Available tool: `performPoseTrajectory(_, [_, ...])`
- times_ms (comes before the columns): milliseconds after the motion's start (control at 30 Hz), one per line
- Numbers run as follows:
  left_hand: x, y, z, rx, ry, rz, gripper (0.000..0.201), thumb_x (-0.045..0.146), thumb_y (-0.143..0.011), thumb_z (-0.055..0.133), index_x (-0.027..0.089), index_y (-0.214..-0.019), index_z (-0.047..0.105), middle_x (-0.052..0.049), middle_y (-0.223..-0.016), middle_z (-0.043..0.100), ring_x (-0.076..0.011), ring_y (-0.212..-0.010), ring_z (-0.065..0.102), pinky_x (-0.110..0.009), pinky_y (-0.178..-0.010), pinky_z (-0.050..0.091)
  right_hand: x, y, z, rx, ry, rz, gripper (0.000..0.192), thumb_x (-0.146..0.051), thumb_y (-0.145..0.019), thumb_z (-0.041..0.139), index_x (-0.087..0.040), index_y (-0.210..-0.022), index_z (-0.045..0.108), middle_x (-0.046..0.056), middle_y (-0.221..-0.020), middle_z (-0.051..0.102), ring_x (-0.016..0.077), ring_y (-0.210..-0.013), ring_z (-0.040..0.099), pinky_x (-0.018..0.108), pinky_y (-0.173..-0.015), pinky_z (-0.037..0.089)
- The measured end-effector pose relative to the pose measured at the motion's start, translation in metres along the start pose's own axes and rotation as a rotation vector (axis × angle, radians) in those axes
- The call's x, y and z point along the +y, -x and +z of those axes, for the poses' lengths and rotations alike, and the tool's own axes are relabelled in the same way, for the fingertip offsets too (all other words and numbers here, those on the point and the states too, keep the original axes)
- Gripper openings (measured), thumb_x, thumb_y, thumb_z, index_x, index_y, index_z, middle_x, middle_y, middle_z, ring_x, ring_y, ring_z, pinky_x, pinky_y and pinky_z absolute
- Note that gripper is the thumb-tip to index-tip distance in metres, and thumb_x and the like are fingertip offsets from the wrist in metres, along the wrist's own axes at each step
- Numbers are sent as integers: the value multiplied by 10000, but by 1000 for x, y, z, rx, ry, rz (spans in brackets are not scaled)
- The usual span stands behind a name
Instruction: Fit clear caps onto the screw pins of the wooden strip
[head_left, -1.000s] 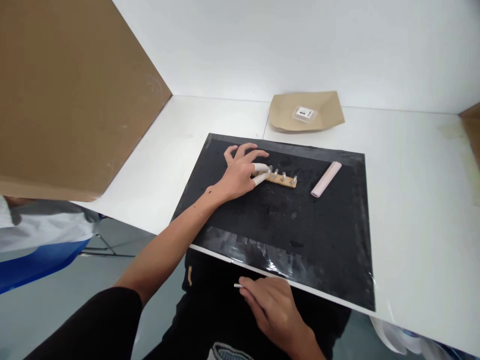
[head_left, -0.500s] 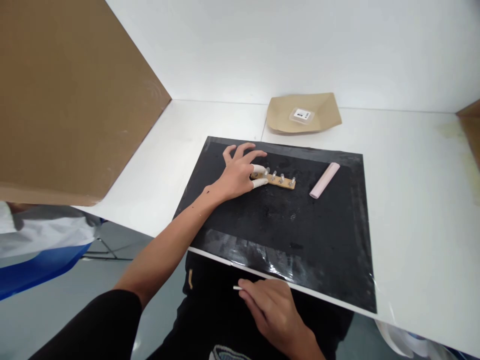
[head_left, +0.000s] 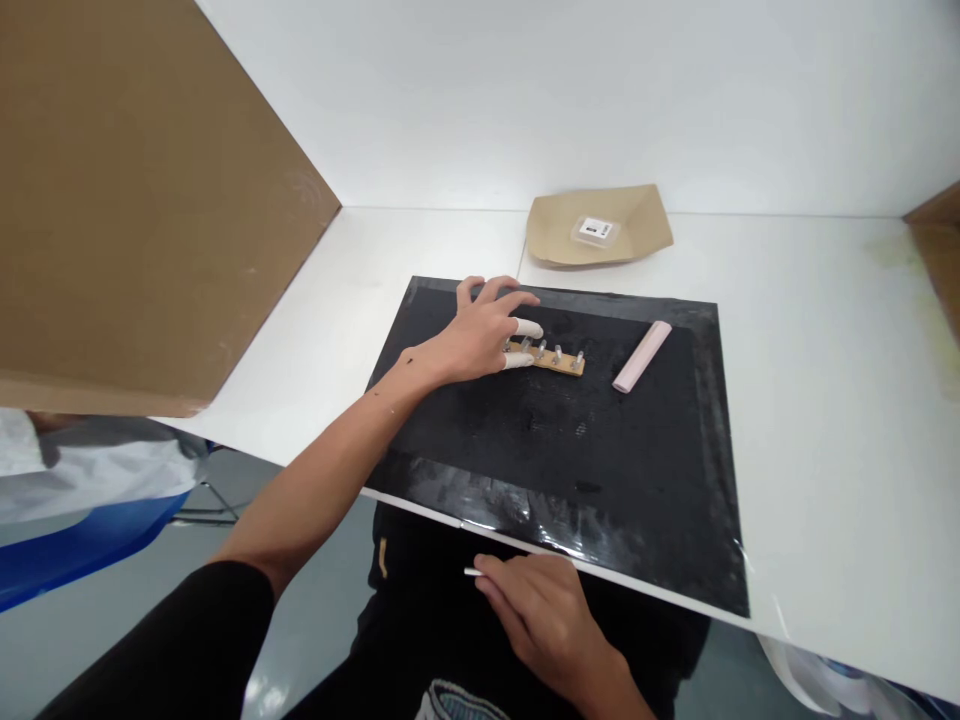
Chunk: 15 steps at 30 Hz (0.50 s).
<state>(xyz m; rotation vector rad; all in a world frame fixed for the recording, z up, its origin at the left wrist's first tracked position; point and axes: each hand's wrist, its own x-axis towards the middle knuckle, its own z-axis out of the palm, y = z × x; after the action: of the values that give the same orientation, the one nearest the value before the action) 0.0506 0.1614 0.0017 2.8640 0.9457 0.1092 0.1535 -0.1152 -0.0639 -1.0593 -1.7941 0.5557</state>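
On the black mat (head_left: 480, 430) lies a narrow wooden strip (head_left: 562, 364) with several small clear, upright pieces set along it. My left hand (head_left: 480, 335) reaches over the strip's left part, with white covers on its thumb and index finger. Those two fingertips are apart, on either side of the strip, close to the clear pieces; the other fingers are spread and bent. The strip's left end is partly hidden by the hand. Below the table's front edge, my right hand (head_left: 544, 610) is closed around a thin white stick (head_left: 472, 572), with only its tip showing.
A pale pink bar (head_left: 642, 357) lies on the mat to the right of the strip. Behind the mat stands a brown paper tray (head_left: 637, 215) holding a clear labelled box (head_left: 596, 231). A brown panel (head_left: 150, 200) rises on the left. A blue chair (head_left: 97, 540) stands below it.
My left hand has shifted slightly right along the strip, and its thumb and index fingertips have moved further apart. My right hand keeps the white stick in about the same place.
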Motion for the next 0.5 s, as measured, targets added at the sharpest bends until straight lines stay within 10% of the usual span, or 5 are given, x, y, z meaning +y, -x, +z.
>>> performPoseTrajectory(500, [-5,6,3,17,82,-39,214,290,-901,700,286,-1113,726,-62,-1453,592,-329,-1434,397,-592,-1154,162,0,3,2,-3,18,2,149,-125,-1008,549,-114,-1137,622,5,-761,727,125,-596,674,296,-540,483])
